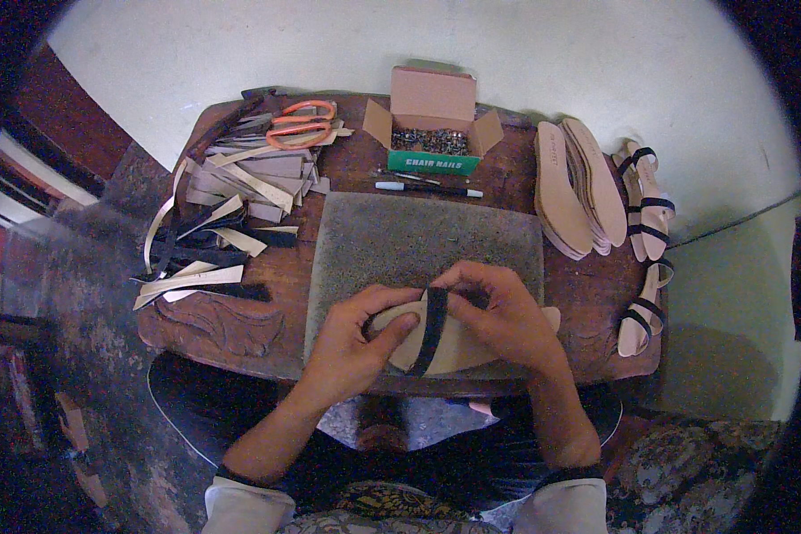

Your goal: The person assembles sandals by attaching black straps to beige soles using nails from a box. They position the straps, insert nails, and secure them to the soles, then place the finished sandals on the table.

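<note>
A beige sandal sole (467, 352) lies sideways over the near part of a grey mat (418, 236). Across its left part runs a black strap (433, 331). My left hand (347, 336) grips the sole's left end, thumb on top and forefinger reaching the strap's far end. From the other side my right hand (505, 313) pinches that same far end of the strap between thumb and fingers, with its palm over the sole. The undersides of the sole and strap are hidden.
Left on the carved wooden table (222, 325) lie orange-handled scissors (301, 125), grey strips (254, 178) and black strips (209, 236). Behind the mat are a pen (427, 190) and an open box of nails (432, 162). Stacked soles (565, 191) and strapped sandals (651, 209) lie right.
</note>
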Demonstrator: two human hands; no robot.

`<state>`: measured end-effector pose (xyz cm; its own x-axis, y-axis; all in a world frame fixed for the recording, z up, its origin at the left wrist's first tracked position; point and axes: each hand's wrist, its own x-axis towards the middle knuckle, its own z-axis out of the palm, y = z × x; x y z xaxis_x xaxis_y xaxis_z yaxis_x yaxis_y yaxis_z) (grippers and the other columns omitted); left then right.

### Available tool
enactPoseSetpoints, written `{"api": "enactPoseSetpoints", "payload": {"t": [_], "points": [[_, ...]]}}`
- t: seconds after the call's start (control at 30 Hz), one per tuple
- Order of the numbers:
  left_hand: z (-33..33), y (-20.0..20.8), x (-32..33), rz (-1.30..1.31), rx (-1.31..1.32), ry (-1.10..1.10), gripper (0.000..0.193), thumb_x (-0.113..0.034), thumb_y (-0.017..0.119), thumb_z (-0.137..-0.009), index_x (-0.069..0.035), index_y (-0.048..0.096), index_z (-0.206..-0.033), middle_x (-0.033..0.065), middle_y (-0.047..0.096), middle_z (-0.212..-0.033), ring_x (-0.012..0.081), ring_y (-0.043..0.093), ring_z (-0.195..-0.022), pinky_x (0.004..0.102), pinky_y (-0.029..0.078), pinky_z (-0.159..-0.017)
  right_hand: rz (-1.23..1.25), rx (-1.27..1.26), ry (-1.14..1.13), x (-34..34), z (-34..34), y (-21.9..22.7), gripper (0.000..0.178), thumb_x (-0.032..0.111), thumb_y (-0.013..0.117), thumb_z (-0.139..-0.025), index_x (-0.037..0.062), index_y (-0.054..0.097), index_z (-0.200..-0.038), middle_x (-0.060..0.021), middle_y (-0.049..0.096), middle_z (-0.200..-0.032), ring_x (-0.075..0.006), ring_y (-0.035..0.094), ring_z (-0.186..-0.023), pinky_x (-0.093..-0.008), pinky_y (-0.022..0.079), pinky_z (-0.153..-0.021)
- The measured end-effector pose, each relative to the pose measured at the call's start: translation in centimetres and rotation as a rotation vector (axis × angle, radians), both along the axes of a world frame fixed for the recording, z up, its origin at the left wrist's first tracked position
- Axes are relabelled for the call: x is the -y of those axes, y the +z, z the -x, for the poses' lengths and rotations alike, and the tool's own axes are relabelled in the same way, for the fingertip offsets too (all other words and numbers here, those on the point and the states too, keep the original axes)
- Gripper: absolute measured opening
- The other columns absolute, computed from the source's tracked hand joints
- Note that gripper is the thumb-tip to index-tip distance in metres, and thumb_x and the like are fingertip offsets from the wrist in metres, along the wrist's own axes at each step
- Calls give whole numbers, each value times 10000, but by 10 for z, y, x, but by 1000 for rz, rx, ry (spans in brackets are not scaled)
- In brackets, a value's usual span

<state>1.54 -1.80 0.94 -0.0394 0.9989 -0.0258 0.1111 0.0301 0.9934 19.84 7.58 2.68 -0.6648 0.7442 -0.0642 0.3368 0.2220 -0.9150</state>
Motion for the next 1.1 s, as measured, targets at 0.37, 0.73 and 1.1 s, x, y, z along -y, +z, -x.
{"api": "enactPoseSetpoints", "payload": {"t": [0.37, 0.73, 1.1], "points": [[1, 0, 2, -91, -225, 72, 278, -91, 665, -839, -64, 650, -1116, 57, 501, -762, 131, 466, -598, 275, 375, -521, 46, -67, 42, -2, -2, -5, 147, 114, 617, -850, 23, 599, -964, -73, 641, -868, -153, 614, -820, -314, 478, -737], [0, -6, 3, -120, -251, 62, 222, -105, 638, -862, -48, 647, -1076, 78, 564, -791, 123, 489, -576, 271, 390, -507, 208, -98, 61, -2, -4, -6, 111, 81, 613, -848, 15, 596, -935, -43, 616, -827, -118, 572, -807, -287, 468, -751], [2, -13, 3, -106, -123, 16, 244, -65, 625, -873, -45, 632, -1115, 71, 646, -923, 102, 540, -682, 245, 418, -566, 152, -41, 88, -3, -3, 0, 130, 114, 641, -828, 8, 641, -903, -50, 644, -817, -118, 585, -809, -299, 473, -743]]}}
